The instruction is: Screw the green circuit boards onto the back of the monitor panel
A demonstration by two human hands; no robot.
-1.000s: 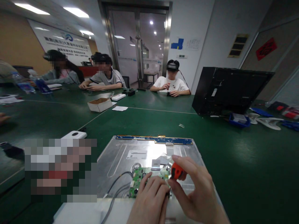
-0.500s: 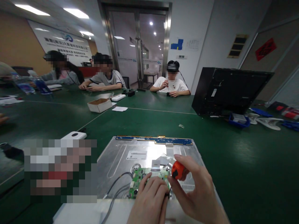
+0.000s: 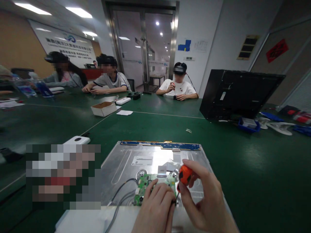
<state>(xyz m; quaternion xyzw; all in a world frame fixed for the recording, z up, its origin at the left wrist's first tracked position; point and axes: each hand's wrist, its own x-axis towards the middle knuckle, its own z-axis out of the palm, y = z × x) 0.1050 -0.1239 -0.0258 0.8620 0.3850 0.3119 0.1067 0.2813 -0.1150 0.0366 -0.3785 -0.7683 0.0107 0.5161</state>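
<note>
My right hand (image 3: 206, 194) grips the orange and black handle of a screwdriver (image 3: 185, 175) between thumb and fingers. Its thin shaft slants down to the right edge of a green circuit board (image 3: 145, 181). My left hand (image 3: 157, 204) rests over the board with its fingers bent and pressed together. Those fingertips are close to the shaft's lower end, and what they hold there, if anything, is hidden. Beneath the board lies a metal-backed display panel (image 3: 121, 165), with a blue circuit strip (image 3: 145, 144) along its far edge. Grey cables (image 3: 119, 200) run from the board's left side.
A white device (image 3: 77, 140) lies left of the panel, beside a blurred-out patch. Further off are an open cardboard box (image 3: 103, 109) and a white paper (image 3: 124, 113). A large black monitor (image 3: 238, 94) and blue tray (image 3: 249, 125) stand right. Several people sit across the green table (image 3: 155, 126).
The screwdriver handle has turned a little in my right fingers, and more of its shaft shows below. My right thumb has shifted slightly to the right. My left hand stays in place.
</note>
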